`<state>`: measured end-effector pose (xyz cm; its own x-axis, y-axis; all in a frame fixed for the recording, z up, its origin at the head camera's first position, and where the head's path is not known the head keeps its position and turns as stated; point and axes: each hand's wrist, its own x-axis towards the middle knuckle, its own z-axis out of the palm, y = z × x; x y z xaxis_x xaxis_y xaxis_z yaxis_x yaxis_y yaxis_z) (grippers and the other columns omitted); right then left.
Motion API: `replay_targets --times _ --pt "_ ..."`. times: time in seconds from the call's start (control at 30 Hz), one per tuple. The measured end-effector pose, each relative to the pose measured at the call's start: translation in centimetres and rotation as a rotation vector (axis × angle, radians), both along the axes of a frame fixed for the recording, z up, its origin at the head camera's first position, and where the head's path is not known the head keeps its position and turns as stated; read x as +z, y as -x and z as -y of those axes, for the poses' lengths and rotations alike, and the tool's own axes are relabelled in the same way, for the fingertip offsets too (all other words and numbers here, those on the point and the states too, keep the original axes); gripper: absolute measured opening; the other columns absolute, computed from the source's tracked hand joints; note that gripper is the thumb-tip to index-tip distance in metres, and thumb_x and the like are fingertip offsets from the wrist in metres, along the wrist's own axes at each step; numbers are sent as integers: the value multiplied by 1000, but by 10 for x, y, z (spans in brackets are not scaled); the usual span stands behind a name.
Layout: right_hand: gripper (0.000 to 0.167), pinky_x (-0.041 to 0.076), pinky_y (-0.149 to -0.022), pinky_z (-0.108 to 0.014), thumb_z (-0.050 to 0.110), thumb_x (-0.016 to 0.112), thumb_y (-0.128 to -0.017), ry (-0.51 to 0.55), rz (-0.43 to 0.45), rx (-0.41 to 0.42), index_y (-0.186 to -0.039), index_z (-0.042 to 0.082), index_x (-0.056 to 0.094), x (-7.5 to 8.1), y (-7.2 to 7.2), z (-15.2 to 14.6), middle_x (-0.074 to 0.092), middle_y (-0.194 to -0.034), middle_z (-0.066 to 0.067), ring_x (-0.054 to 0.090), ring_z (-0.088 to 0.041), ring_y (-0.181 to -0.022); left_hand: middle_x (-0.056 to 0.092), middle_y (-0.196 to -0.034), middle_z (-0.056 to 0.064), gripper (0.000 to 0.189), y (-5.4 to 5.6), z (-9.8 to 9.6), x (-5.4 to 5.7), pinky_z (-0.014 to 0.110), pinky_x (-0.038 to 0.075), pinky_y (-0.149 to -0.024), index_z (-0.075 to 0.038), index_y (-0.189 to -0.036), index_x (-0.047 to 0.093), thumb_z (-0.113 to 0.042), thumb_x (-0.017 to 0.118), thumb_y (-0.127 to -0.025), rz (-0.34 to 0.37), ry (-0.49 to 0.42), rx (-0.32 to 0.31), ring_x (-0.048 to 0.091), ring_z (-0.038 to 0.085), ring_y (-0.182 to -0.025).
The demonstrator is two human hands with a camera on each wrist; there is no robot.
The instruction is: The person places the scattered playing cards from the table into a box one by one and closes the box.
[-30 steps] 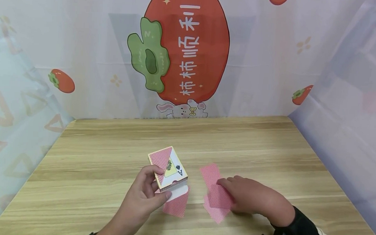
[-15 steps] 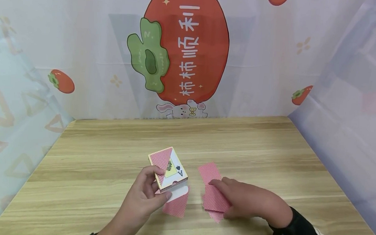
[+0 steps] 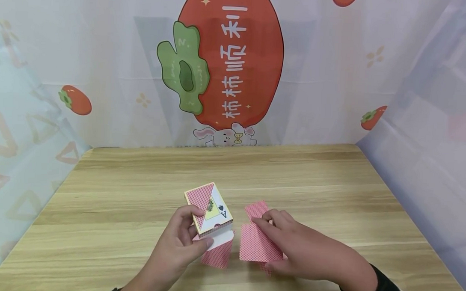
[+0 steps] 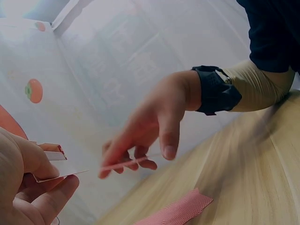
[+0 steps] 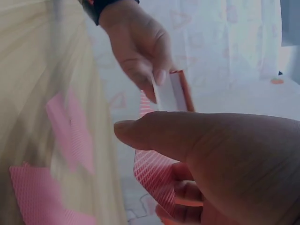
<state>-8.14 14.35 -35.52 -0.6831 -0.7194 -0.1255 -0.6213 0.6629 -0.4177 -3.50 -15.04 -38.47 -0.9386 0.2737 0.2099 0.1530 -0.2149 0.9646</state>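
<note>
My left hand (image 3: 177, 240) grips a playing card box (image 3: 212, 207) tilted toward me, an ace of spades printed on its face. Its white flap (image 3: 220, 239) hangs open under the thumb. In my right hand (image 3: 304, 250) a red-backed playing card (image 3: 255, 245) is held between thumb and fingers, raised above the table; in the right wrist view the fingers lie behind the card (image 5: 154, 176). Beneath it, more red-backed cards (image 3: 256, 208) lie spread on the wood, partly hidden. Another card (image 3: 216, 256) shows below the box.
The wooden table (image 3: 131, 189) runs back to a white cloth backdrop (image 3: 316, 88) printed with persimmons. Similar cloth hangs along both sides. In the right wrist view, loose cards (image 5: 35, 192) lie on the tabletop.
My right hand has picked a card up off the spread cards and moved it left, toward the box. The left hand and the box have stayed nearly still.
</note>
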Motion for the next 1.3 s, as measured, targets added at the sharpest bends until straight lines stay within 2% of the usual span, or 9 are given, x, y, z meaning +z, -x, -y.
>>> replay_targets --times 0.2,0.47,0.67,0.93,1.07,1.17,1.3 --pt "79 54 -93 -28 51 74 -89 57 -137 33 -156 33 35 12 -9 0 45 -144 15 46 -4 -121 45 -130 19 56 0 0 0 30 59 -87 -8 -131 37 14 64 -88 7 8 5 60 23 -116" --pt "54 54 -99 -33 50 70 -93 117 -191 94 -141 34 52 19 -14 3 48 -144 16 48 -6 -130 45 -130 19 57 -1 0 -1 31 59 -88 -8 -133 35 14 63 -89 11 -1 -15 60 23 -116" --pt "48 54 -100 -34 48 71 -92 157 -263 109 -135 33 55 18 -16 4 48 -144 14 49 -7 -130 46 -131 19 57 -1 -1 -2 34 59 -89 -8 -133 35 15 62 -88 13 -9 -18 60 23 -117" --pt "48 56 -94 -34 56 68 -91 176 -349 88 -131 30 60 20 -20 8 52 -139 14 55 -7 -122 46 -131 19 58 0 -2 -3 34 59 -90 -7 -134 35 16 62 -88 -5 -17 -32 60 22 -118" --pt "49 57 -89 -32 61 65 -91 184 -401 79 -128 28 63 20 -24 13 55 -134 14 57 -6 -114 46 -131 20 57 -1 -2 -3 33 59 -90 -7 -134 34 13 63 -89 16 -13 -32 60 22 -116" --pt "49 57 -86 -32 64 62 -91 199 -453 68 -124 27 64 19 -29 17 58 -130 14 58 -5 -112 45 -132 21 56 -2 -3 -3 31 58 -90 -5 -134 33 12 63 -90 22 -14 -33 60 22 -116" --pt "45 57 -77 -28 61 65 -91 246 -543 63 -119 25 66 16 -33 22 60 -123 13 59 -6 -105 40 -137 23 55 -2 -4 -4 30 58 -91 -3 -134 34 11 64 -91 24 -14 -30 58 22 -121"
